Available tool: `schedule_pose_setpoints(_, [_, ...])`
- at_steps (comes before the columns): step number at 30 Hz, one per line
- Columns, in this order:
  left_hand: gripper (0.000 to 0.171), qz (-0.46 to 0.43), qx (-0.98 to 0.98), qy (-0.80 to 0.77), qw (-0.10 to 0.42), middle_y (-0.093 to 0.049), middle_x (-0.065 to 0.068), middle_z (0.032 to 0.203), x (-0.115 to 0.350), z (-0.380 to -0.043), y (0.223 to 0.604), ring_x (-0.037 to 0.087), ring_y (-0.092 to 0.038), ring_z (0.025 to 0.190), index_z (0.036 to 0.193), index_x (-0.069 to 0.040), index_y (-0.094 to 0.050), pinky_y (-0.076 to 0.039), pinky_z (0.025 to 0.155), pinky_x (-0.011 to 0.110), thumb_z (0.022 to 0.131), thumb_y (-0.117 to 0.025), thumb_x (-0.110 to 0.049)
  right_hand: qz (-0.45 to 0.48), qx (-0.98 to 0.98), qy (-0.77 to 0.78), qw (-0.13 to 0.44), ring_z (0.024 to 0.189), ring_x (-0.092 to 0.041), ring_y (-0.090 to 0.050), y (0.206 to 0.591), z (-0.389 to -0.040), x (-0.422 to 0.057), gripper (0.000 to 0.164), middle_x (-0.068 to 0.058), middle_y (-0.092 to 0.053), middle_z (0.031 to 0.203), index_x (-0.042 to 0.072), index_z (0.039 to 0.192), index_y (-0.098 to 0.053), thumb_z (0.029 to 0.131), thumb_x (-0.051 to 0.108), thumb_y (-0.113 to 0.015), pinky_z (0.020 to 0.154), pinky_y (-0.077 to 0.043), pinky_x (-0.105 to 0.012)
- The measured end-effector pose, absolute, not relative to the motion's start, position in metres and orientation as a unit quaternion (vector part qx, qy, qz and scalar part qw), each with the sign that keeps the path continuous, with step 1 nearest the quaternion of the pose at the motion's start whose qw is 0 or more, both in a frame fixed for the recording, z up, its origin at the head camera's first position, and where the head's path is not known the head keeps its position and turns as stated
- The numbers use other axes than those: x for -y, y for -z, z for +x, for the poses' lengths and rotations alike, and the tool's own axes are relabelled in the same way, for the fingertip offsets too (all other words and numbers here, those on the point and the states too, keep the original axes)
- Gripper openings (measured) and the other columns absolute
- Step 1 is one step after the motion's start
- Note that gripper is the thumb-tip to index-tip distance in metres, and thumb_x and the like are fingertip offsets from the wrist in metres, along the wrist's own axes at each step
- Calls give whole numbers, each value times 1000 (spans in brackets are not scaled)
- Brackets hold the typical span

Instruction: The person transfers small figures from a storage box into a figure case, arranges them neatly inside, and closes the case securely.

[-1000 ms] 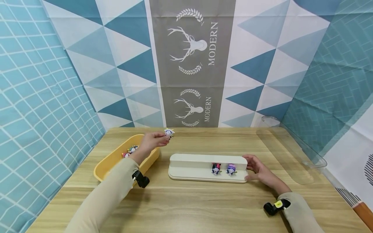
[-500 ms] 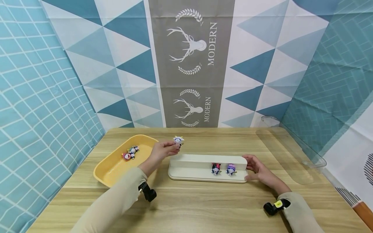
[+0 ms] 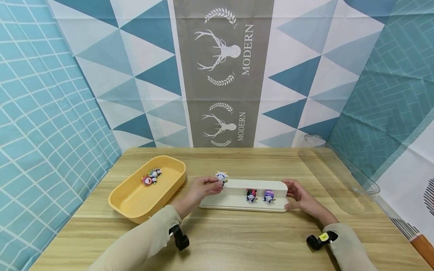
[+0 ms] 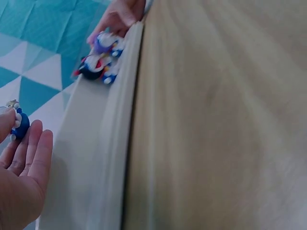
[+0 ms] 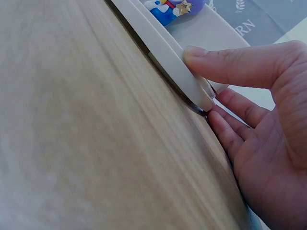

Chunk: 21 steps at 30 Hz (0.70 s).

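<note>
Left hand point(image 3: 200, 191) pinches figurine point(image 3: 221, 176) by stand point(image 3: 232, 200), left half; right hand point(image 3: 303, 200) grips right end. Figurine likely light, stiff: pinch body!

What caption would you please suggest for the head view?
Left hand pinches a figurine near a cream stand bearing two others; right hand holds the stand's end.
</note>
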State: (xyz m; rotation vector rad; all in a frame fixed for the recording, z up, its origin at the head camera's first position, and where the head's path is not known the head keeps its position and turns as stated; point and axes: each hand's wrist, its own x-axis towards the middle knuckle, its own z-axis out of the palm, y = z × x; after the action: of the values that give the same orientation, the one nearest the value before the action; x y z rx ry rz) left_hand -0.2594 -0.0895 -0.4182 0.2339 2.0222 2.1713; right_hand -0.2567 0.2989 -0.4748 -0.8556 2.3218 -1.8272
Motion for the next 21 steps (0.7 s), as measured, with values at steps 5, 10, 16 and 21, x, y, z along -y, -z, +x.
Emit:
schedule_pose_setpoints(5, [17,88,-659,-741,94,-72,18,93,81,-254,426,17,-71,78,103,21,-60,-58,79,37,92,-63,8,-286,-751,595,31,115,-3,-52,474,-256,-298,81,-21,-48,131,-12,141,-29,76,-11,-76,97,-43,-17])
schedule_pose_setpoints(10, [16,91,-655,-742,106,-72,17,93,71,-248,433,17,-71,80,102,19,-62,-58,79,37,92,-64,7,-287,-749,597,31,114,-4,-53,473,-256,-298,81,-18,-49,131,-13,141,-28,76,-12,-76,97,-43,-17])
schedule_pose_setpoints(16, [16,88,-655,-742,116,-72,19,93,58,-243,441,16,-71,78,102,19,-62,-59,77,35,91,-64,6,-284,-751,595,33,114,-3,-53,471,-255,-298,80,-18,-49,131,-12,141,-29,76,-11,-76,97,-43,-18])
schedule_pose_setpoints(21, [18,99,-653,-741,120,-72,22,95,49,-239,446,19,-71,79,104,21,-61,-59,78,37,91,-64,8,-277,-755,593,35,115,-3,-52,470,-254,-297,81,-23,-47,132,-11,142,-29,76,-10,-77,98,-43,-18])
